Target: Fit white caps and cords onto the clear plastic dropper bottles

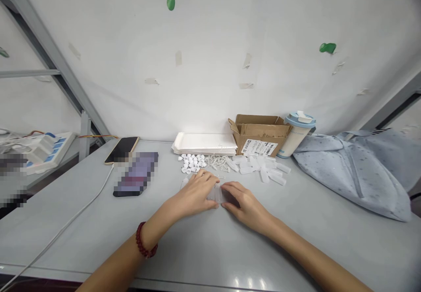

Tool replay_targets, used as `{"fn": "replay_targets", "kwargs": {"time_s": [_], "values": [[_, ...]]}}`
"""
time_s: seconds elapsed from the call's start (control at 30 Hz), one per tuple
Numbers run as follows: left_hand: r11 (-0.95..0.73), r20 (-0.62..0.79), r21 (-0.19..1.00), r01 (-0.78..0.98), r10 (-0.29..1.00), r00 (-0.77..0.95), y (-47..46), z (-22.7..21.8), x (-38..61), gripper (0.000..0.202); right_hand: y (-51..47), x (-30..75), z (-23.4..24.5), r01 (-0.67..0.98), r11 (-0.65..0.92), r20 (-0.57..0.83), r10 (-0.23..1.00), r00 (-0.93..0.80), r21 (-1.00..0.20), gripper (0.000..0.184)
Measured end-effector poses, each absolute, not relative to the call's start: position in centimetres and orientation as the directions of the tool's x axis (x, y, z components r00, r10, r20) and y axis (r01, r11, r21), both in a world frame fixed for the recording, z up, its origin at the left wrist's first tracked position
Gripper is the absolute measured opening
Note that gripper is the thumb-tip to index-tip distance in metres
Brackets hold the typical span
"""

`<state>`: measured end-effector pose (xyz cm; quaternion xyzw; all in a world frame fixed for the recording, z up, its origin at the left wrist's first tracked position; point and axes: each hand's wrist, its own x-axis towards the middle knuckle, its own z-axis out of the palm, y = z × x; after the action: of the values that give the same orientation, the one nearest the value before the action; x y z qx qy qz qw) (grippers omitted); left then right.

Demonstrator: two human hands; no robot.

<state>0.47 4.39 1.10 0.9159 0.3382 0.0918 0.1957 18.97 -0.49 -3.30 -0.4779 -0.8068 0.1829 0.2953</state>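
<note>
My left hand [197, 193] and my right hand [248, 204] meet low over the table. Between their fingertips is a small translucent plastic piece [218, 193], gripped from both sides; my fingers cover part of it, and whether it is one piece or several I cannot tell. Just behind my left hand lies a cluster of small white caps [190, 162]. Beside them is a heap of thin white plastic parts [217, 162]. Farther right, several flat translucent plastic sleeves [263, 167] are scattered. Another translucent piece [184, 181] pokes out by my left fingers.
A stack of white trays [205, 143], an open cardboard box [263, 129] and a lidded cup [296, 136] stand along the wall. Two phones [122, 149] lie left, near a white cable [79, 213]. Pale blue fabric [348, 178] covers the right side. A power strip [54, 151] sits far left.
</note>
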Motion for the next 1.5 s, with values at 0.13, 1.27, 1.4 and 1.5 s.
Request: {"fn": "replay_targets", "kwargs": {"time_s": [0.13,1.27,1.4,1.5], "values": [[-0.695,0.055,0.450,0.561,0.649,0.759,4.5,0.8,0.4,0.044,-0.5,19.0,-3.3,0.656,0.494,0.317,0.870,-0.379,-0.571,0.032],[-0.701,0.326,0.129,0.701,0.698,0.638,12.1,-0.6,6.8,0.029,3.3,21.8,-3.8,0.949,0.307,0.306,0.912,-0.274,-0.064,0.034],[-0.699,0.336,0.129,0.703,0.698,0.633,12.2,-0.9,6.9,0.025,3.1,21.7,-3.8,0.939,0.339,0.345,0.890,-0.298,-0.064,0.030],[-0.696,0.351,0.139,0.704,0.700,0.622,12.1,-1.0,7.2,0.024,2.9,21.6,-3.6,0.934,0.352,0.388,0.870,-0.303,-0.059,0.026]]}}
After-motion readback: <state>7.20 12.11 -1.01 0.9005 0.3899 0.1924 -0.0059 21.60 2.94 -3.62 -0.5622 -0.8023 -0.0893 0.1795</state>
